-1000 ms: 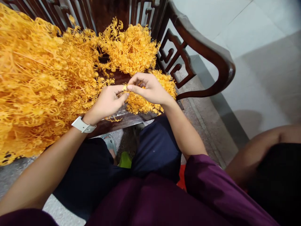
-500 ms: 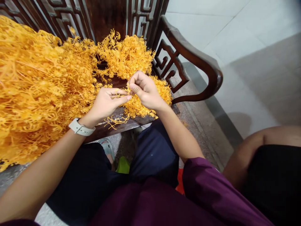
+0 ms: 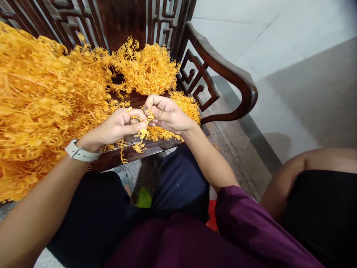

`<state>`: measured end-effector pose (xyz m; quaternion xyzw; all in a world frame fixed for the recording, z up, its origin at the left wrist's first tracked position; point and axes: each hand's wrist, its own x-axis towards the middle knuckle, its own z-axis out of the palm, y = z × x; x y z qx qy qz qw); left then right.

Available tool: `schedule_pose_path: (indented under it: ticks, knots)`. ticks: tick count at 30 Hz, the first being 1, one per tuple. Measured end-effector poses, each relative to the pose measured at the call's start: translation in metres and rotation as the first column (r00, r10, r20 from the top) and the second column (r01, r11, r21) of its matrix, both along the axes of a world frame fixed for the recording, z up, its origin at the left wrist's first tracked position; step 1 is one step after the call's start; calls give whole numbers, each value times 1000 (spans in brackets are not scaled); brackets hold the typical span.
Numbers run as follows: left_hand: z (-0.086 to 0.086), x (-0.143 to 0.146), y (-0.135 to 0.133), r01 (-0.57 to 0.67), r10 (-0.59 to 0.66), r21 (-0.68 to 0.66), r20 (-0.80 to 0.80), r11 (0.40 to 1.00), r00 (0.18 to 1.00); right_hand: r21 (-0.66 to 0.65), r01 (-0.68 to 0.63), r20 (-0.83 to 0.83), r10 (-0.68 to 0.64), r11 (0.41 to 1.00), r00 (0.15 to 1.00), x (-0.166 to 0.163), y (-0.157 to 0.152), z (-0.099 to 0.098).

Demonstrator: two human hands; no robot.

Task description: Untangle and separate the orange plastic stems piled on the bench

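Between my two hands is a small yellow-orange plastic flower sprig [image 3: 143,134] with thin curling prongs, its ends hanging below my fingers. My left hand [image 3: 119,124], with a pale watch strap on the wrist, pinches it between thumb and fingers. My right hand [image 3: 167,113] is closed on the upper part of the same sprig, fingertips touching those of my left. Behind my right hand lies a heap of similar sprigs [image 3: 150,70] on the dark wooden bench [image 3: 134,154]. Exactly where the fingertips grip is partly hidden.
A far larger pile of orange sprigs [image 3: 50,104] fills the left of the bench. The curved wooden armrest [image 3: 228,74] stands at the right. Another person's bent leg [image 3: 320,163] is at the lower right. Something green [image 3: 144,197] lies on the floor between my legs.
Both hands have shifted slightly left and down in the view. More of the sprig now shows, dangling below my left fingers. The view itself has moved a little.
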<state>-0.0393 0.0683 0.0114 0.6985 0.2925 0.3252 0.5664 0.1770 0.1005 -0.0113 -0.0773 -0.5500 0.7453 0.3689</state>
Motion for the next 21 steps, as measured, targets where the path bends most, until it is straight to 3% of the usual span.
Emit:
schedule_pose_path:
  ticks: [5, 17, 21]
  knots:
    - [0, 0, -1, 38, -41, 30, 89, 999, 995, -41, 31, -19, -32, 999, 999, -3, -8, 5]
    - [-7, -6, -2, 29, -4, -125, 195, 992, 981, -138, 26, -85, -38, 990, 996, -15, -17, 6]
    - [-10, 4, -11, 163, -38, -268, 417, 949, 908, -223, 72, -159, -109, 972, 981, -19, -22, 16]
